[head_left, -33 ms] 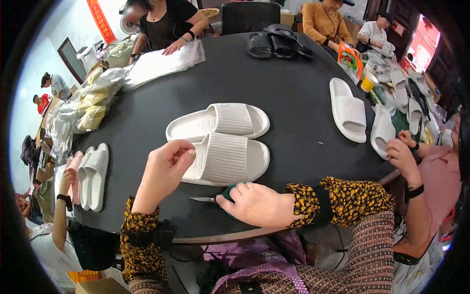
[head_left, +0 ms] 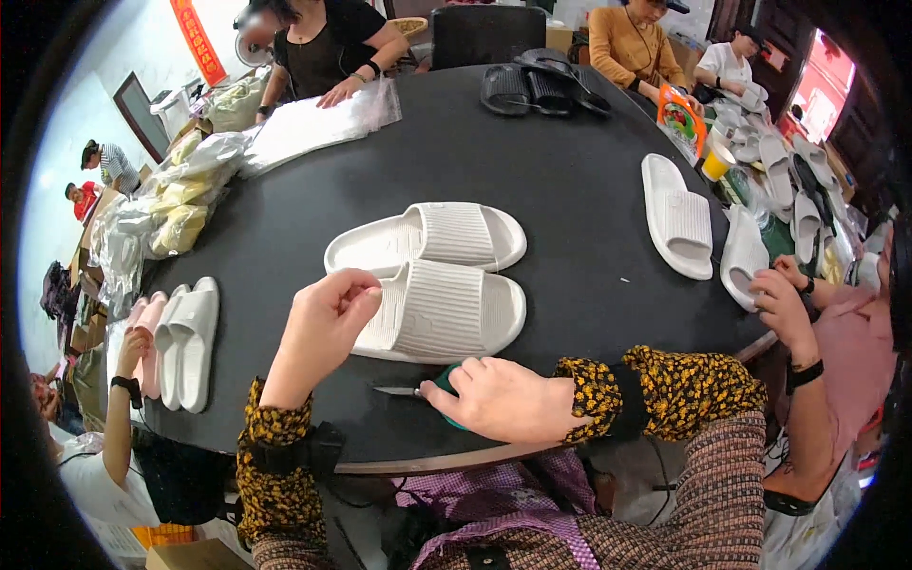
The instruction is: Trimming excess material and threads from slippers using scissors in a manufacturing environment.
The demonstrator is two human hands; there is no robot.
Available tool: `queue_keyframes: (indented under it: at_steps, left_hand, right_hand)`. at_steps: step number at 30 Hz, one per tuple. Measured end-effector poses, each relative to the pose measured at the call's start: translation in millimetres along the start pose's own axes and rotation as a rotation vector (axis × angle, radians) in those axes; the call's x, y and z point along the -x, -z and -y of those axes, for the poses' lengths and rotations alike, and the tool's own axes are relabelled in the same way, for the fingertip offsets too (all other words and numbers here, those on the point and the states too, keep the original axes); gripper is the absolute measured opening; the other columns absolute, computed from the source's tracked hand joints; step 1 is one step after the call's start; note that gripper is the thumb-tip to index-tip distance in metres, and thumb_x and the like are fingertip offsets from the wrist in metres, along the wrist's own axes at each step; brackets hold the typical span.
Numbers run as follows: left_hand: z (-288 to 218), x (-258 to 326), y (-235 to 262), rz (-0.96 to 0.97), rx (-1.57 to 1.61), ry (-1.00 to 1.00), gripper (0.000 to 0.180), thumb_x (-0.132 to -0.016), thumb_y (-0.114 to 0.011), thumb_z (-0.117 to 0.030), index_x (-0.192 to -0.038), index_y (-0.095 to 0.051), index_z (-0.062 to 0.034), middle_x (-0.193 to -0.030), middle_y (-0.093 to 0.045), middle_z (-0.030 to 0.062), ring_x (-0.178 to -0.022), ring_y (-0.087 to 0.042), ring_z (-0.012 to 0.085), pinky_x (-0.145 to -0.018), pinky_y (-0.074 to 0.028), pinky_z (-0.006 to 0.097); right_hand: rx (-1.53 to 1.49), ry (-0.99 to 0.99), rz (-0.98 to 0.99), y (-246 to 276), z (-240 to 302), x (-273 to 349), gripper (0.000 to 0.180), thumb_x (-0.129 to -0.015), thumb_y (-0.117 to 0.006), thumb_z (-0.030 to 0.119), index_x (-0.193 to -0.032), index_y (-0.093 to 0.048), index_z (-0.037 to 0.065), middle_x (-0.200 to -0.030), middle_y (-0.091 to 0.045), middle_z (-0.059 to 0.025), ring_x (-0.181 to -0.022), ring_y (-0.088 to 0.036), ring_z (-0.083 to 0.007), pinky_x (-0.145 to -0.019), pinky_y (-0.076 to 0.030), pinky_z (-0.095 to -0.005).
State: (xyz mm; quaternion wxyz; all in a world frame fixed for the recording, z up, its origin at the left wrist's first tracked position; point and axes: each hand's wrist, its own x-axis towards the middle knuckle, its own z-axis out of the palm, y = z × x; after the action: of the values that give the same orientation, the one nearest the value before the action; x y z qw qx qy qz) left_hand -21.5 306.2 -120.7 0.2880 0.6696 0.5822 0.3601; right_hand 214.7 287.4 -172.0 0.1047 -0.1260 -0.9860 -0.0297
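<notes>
Two white ribbed slide slippers lie side by side in front of me, the far slipper (head_left: 458,235) and the near slipper (head_left: 442,309). My left hand (head_left: 328,318) is over the left end of the near one, its thumb and fingertips pinched together; whatever they hold, if anything, is too small to make out. By the table's front edge, my right hand (head_left: 503,397) is closed round a green-handled cutting tool, probably scissors (head_left: 399,390). Its pointed metal blade sticks out leftward, just below the near slipper. Most of the handle is hidden under my fingers.
A pair of white slippers (head_left: 195,347) and pink slippers (head_left: 147,342) stand at left, with a co-worker's hand on the pink ones. Clear bags (head_left: 323,123) lie at far left, black slippers (head_left: 541,85) at the back. On the right, another person's hands touch a white slipper (head_left: 743,255).
The white and pink slippers at the left edge have shifted slightly to the right. Both my hands stay practically where they were.
</notes>
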Motion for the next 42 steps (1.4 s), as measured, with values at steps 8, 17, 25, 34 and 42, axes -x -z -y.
queue_keyframes:
  at_steps: [8,17,25,34,42]
  left_hand:
    - [48.3,-31.1,12.3,-0.095,-0.047,0.014,0.019,-0.09,-0.057,-0.012,-0.097,-0.063,0.0042,-0.076,-0.064,0.0032,-0.067,-0.058,0.0071,-0.06,-0.048,0.021]
    - [53.0,-45.2,-48.1,0.079,-0.138,-0.12,0.039,-0.088,-0.054,-0.01,-0.125,-0.05,-0.0021,-0.073,-0.062,0.0188,-0.066,-0.063,0.0294,-0.063,-0.049,0.04]
    - [41.0,-15.1,-1.6,-0.103,-0.194,-0.11,0.037,-0.087,-0.057,-0.01,-0.122,-0.052,-0.0004,-0.081,-0.064,0.0205,-0.074,-0.065,0.0332,-0.067,-0.051,0.04]
    - [112.8,71.9,120.1,-0.693,-0.971,0.264,0.018,-0.086,-0.055,-0.01,-0.098,-0.06,0.0017,-0.096,-0.061,0.0186,-0.091,-0.059,0.034,-0.083,-0.046,0.043]
    - [152.2,112.1,156.1,-0.533,-0.51,0.38,0.058,-0.075,-0.07,-0.018,-0.121,-0.041,0.0021,-0.104,-0.061,0.0228,-0.093,-0.062,0.034,-0.08,-0.049,0.039]
  right_hand:
    - [-0.458,-0.137,0.087,81.2,-43.9,22.4,0.044,-0.08,-0.063,0.018,-0.12,-0.051,0.002,-0.085,-0.06,-0.0169,-0.081,-0.063,-0.031,-0.068,-0.052,-0.0381]
    - [-1.395,-0.631,-0.519,122.4,-71.1,6.4,0.081,-0.072,-0.083,0.032,-0.133,-0.042,-0.003,-0.084,-0.058,-0.005,-0.071,-0.057,-0.0107,-0.063,-0.048,-0.0224]
    - [-1.636,-0.727,-0.614,92.0,-51.1,-5.0,0.073,-0.074,-0.079,0.029,-0.127,-0.041,-0.004,-0.082,-0.062,-0.014,-0.069,-0.065,-0.022,-0.059,-0.057,-0.0322]
    - [-1.897,-0.669,-0.494,45.3,-64.6,9.6,0.063,-0.075,-0.067,0.019,-0.128,-0.04,-0.002,-0.093,-0.061,-0.0155,-0.084,-0.064,-0.026,-0.074,-0.056,-0.0396]
    - [-2.047,-0.726,0.044,34.0,-49.8,3.0,0.056,-0.077,-0.06,0.006,-0.128,-0.038,-0.004,-0.098,-0.061,-0.0156,-0.085,-0.064,-0.0249,-0.078,-0.053,-0.0383]
